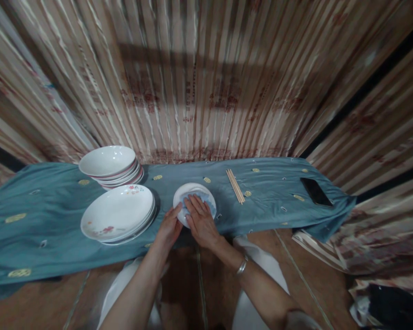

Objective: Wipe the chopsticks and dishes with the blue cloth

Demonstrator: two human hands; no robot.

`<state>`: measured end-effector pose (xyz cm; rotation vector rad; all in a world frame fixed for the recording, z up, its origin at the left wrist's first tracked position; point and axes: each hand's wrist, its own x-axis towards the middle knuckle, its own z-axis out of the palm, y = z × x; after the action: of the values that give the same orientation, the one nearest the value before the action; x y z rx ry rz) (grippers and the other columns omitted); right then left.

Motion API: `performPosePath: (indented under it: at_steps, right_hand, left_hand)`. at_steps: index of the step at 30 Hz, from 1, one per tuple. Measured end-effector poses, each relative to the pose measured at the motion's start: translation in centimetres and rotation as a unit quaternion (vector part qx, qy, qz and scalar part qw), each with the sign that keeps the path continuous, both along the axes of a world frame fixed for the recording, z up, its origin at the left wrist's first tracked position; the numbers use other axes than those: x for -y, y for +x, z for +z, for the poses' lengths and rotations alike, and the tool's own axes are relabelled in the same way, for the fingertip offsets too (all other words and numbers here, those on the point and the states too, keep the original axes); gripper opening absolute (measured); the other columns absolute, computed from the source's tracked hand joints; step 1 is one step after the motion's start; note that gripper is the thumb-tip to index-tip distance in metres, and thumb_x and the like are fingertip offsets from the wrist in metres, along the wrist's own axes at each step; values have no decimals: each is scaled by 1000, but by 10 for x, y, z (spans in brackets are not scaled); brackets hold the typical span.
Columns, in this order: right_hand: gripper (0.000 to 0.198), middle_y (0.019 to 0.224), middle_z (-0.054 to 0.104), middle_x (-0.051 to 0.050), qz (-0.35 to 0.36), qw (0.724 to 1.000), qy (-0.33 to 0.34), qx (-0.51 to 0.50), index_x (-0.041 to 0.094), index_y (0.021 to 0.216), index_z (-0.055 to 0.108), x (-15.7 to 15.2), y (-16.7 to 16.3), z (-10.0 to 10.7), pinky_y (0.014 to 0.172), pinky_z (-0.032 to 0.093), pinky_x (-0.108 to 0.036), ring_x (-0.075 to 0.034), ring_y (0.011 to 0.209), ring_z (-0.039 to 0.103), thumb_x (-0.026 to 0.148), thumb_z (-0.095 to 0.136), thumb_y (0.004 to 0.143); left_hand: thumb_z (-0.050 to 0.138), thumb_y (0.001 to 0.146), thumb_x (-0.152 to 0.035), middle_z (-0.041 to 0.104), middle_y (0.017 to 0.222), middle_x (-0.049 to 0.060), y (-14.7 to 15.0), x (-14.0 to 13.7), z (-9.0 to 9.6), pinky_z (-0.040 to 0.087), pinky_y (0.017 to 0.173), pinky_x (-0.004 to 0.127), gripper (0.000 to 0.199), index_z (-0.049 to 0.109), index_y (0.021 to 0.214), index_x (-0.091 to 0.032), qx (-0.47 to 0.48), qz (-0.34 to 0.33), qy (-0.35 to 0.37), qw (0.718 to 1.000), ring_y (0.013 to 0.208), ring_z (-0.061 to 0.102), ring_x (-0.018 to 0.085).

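So the left hand [170,225] is curled around the near-left edge of a small round white ceramic plate [193,186], sitting at the counter's [275,211] front edge. Right hand [201,221] is pretty much flat, fingers stretched over a pale blue cloth [209,200] on the plate. Stacked white floral plates [120,213] sit left, thin light wooden chopsticks [235,186] right.

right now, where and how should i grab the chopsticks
Probably with a pinch grip across the middle, from above, using the right hand, the nearer one. The chopsticks lie flat and close together on the tablecloth, slanting with the near end to the right, so squeezing across their width should gather them; a grip at one end may let them fan out.
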<state>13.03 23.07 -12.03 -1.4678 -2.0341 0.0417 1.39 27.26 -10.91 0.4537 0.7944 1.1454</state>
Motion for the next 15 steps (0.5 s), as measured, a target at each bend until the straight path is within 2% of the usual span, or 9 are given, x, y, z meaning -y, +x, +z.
performPosePath:
  at_steps: [4, 7, 15]
  right_hand:
    - [48, 149, 34, -7, 14, 1000, 6, 4, 18, 142, 34, -8, 1, 11, 110, 25, -44, -22, 140, 20, 28, 31, 95]
    - [46, 148, 36, -7, 17, 1000, 11, 0, 19, 140, 38, -16, 3, 19, 110, 24, -45, -22, 140, 19, 28, 31, 96]
    - [42, 139, 47, -7, -4, 999, 26, -35, 21, 134, 45, -39, 16, 27, 108, 23, -46, -21, 135, 30, 28, 30, 96]
  left_hand:
    - [81, 57, -21, 73, 77, 6, 0, 5, 6, 51, 66, 21, 27, 71, 80, -12, -5, -12, 9, 1000, 70, 66, 15]
    - [81, 56, -22, 71, 68, 5, 1, 8, 11, 50, 64, 23, 26, 71, 77, -11, -11, -35, 16, 999, 66, 66, 16]
    - [81, 57, -23, 73, 79, 9, 7, 12, 14, 50, 74, 30, 36, 72, 89, -9, -8, -58, 22, 998, 73, 67, 19]
